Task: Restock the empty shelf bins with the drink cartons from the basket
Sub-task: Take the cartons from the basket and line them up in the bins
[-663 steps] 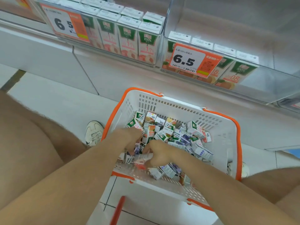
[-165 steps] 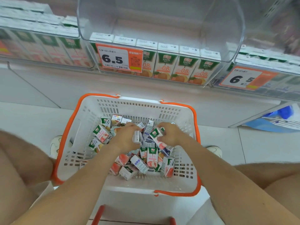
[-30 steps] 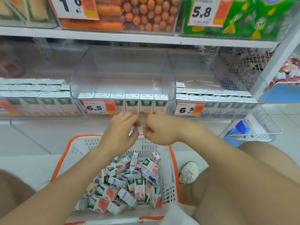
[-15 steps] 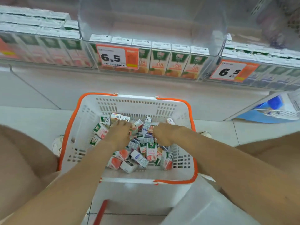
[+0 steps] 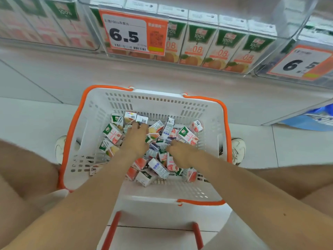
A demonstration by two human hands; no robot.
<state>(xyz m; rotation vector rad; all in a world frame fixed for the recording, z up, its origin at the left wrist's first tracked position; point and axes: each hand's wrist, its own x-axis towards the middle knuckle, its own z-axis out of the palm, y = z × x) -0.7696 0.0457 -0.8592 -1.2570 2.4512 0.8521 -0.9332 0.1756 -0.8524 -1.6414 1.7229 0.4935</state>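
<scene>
Below us, the white plastic shopping basket with an orange rim [image 5: 93, 127] sits on the pale tiled floor [image 5: 32, 120] between our knees, and both of our bare arms reach down into it. Our left hand [image 5: 137, 139] lies palm down on the heap of small drink cartons [image 5: 158, 170], its fingers spread over the far part of the pile and touching a white carton [image 5: 142, 119] near the back wall. We cannot tell whether it grips anything, since the fingertips are buried among the packs. Our right hand [image 5: 182, 154] rests just beside it, curled into the middle of the heap with fingers bent downward; whether they close on a carton is hidden too. The cartons lie jumbled at every angle, most showing green tops and peach or orange fruit prints, a few white and purple.

Above the basket, a clear plastic shelf bin [image 5: 281, 29] holds one front row of upright orange-juice cartons [image 5: 221, 47], with bare space showing behind them. An orange and white price tag reading 6.5 [image 5: 133, 33] hangs on its front. A neighbouring bin to the left [image 5: 54, 24] is filled with peach-printed cartons. One white shoe [image 5: 237, 150] shows at the basket's right side, touching its rim.
</scene>
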